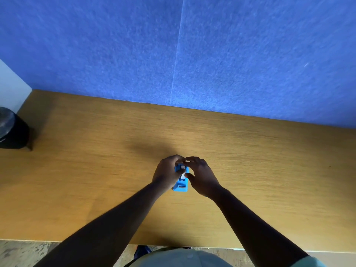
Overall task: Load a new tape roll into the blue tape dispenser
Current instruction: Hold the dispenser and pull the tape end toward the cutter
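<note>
The blue tape dispenser [180, 186] stands on the wooden table [96, 170] just below the centre of the frame, its long axis running toward the camera and its near end showing a small slotted face. Taking the scene in order of size: a blue felt-like wall panel [192, 51] fills the upper half of the frame, with a thin vertical seam running down near its middle; the table occupies the middle band from edge to edge, its grain running left to right; two bare forearms enter from the lower edge and converge on the dispenser; a black cylindrical bin [11, 130] sits at the left edge beside the table corner, with a white wall surface above it. The left hand [167, 173] wraps the left side of the dispenser, fingers curled over its top and thumb pressed against its body, so it grips the unit. The right hand [202, 176] is cupped against the right side, fingertips meeting those of the left over the far end; whether it is clamped on the dispenser or only resting there cannot be told. Between the hands a small white piece [182, 171] shows on top of the dispenser; its nature is not clear. No brand, label or legible writing is visible on any item.
</note>
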{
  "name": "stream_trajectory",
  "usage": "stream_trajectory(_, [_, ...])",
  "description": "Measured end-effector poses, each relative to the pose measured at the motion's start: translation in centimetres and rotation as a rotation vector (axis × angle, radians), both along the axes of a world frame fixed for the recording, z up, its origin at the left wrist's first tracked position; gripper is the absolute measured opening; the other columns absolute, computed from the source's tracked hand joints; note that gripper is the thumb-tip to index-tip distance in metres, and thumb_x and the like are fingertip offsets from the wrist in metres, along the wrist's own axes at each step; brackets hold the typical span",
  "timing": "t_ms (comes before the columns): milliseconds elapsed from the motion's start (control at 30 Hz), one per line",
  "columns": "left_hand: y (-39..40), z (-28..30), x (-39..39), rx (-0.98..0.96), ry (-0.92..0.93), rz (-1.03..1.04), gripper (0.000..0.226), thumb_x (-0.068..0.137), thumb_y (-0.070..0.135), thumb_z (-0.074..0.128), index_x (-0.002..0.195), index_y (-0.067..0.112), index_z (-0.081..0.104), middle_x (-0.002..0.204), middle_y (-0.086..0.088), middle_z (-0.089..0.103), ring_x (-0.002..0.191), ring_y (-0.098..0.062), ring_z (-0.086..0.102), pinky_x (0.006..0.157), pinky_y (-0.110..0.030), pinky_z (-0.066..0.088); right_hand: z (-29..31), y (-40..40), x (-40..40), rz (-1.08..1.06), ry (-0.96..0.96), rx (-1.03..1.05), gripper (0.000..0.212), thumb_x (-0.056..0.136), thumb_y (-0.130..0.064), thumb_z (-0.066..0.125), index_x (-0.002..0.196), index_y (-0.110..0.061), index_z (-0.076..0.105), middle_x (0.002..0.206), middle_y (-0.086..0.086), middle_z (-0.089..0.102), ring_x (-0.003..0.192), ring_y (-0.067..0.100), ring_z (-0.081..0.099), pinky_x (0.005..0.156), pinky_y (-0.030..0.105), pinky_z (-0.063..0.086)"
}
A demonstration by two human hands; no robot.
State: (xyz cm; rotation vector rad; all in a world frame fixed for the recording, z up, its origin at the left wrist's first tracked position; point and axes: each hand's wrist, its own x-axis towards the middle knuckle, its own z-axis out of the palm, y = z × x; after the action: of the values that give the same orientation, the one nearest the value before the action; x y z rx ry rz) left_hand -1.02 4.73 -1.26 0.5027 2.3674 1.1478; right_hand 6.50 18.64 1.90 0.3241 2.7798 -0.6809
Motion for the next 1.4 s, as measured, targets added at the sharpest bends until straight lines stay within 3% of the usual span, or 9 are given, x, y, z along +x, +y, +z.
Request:
stream_trajectory(167, [0.1,0.2,-0.5,-0.023,0.017,-0.012,0.029,0.087,0.020,0.078,0.114,0.027,0.069,0.109,0.014,0.072,0.100,-0.004,0.068,0.080,-0.017,0.056,-0.4,-1.0,2.0,-0.281,0.140,-0.058,0.035,0.095,-0.013,0.072,0.130,-0.019,0.070,0.131,0.000,0.066,0.112,0.014,0.067,0.091,0.031,0.060])
stream_trajectory(267, [0.2,0.4,-0.8,-0.033,0.012,-0.022,0.019,0.088,0.018,0.076,0.104,0.027,0.073,0.104,0.015,0.072,0.096,-0.003,0.067,0.076,-0.013,0.052,-0.9,-1.6,2.8,-0.481,0.018,-0.162,0.011,0.095,-0.019,0.068,0.101,-0.018,0.077,0.100,-0.003,0.077,0.080,0.010,0.070,0.067,0.030,0.059])
stream_trajectory(367, [0.3,0.5,-0.8,-0.039,0.010,-0.014,0.012,0.089,0.018,0.074,0.096,0.027,0.074,0.099,0.015,0.073,0.093,-0.003,0.067,0.074,-0.016,0.052,-1.3,-2.1,2.9,-0.662,-0.154,-0.366,0.019,0.092,-0.027,0.067,0.088,-0.012,0.079,0.082,0.006,0.077,0.067,0.016,0.063,0.057,0.034,0.048])
stream_trajectory(533, [0.2,0.4,-0.6,-0.046,0.027,-0.026,0.006,0.092,0.021,0.070,0.093,0.025,0.075,0.094,0.015,0.073,0.088,-0.004,0.067,0.076,-0.024,0.057,-1.2,-2.2,2.3,-0.895,-0.269,-0.604,0.047,0.085,-0.039,0.074,0.100,0.005,0.076,0.076,0.008,0.058,0.069,0.020,0.043,0.057,0.033,0.032])
stream_trajectory(667, [0.2,0.3,-0.3,-0.036,0.029,0.001,0.007,0.093,0.021,0.069,0.096,0.022,0.076,0.096,0.013,0.074,0.089,-0.004,0.068,0.078,-0.025,0.058,-1.0,-2.6,1.5,-0.994,-0.358,-0.674,0.047,0.086,-0.051,0.077,0.101,-0.007,0.080,0.074,0.001,0.056,0.061,0.014,0.039,0.053,0.028,0.031])
stream_trajectory(1133, [0.3,0.5,-0.2,-0.027,0.050,0.000,0.010,0.092,0.018,0.070,0.100,0.019,0.076,0.100,0.009,0.075,0.093,-0.006,0.068,0.084,-0.028,0.058,-1.9,-3.7,0.8,-1.197,-0.377,-0.877,0.051,0.080,-0.030,0.086,0.119,-0.004,0.065,0.088,0.006,0.057,0.067,0.015,0.043,0.057,0.033,0.035])
stream_trajectory(1267, [0.3,0.5,-0.3,-0.028,0.053,-0.003,0.010,0.093,0.018,0.069,0.099,0.019,0.077,0.100,0.009,0.076,0.093,-0.005,0.067,0.085,-0.028,0.058,-1.7,-3.7,0.8,-1.187,-0.360,-0.878,0.039,0.084,-0.029,0.084,0.110,-0.007,0.066,0.089,0.005,0.063,0.072,0.015,0.051,0.061,0.032,0.041])
stream_trajectory(1333, [0.3,0.4,-0.4,-0.019,0.040,0.003,0.010,0.094,0.018,0.068,0.099,0.019,0.077,0.099,0.010,0.076,0.093,-0.005,0.068,0.086,-0.029,0.058,-1.8,-3.5,0.9,-1.105,-0.366,-0.843,0.017,0.091,-0.027,0.077,0.094,-0.014,0.066,0.090,0.004,0.063,0.071,0.012,0.050,0.065,0.030,0.043])
stream_trajectory(1400, [0.2,0.2,-0.5,-0.014,0.032,0.006,0.012,0.095,0.018,0.067,0.100,0.019,0.077,0.100,0.009,0.076,0.094,-0.006,0.068,0.087,-0.030,0.057,-2.0,-3.4,1.2,-1.022,-0.323,-0.849,0.020,0.097,-0.023,0.070,0.079,-0.020,0.062,0.083,0.000,0.060,0.067,0.010,0.049,0.064,0.026,0.043])
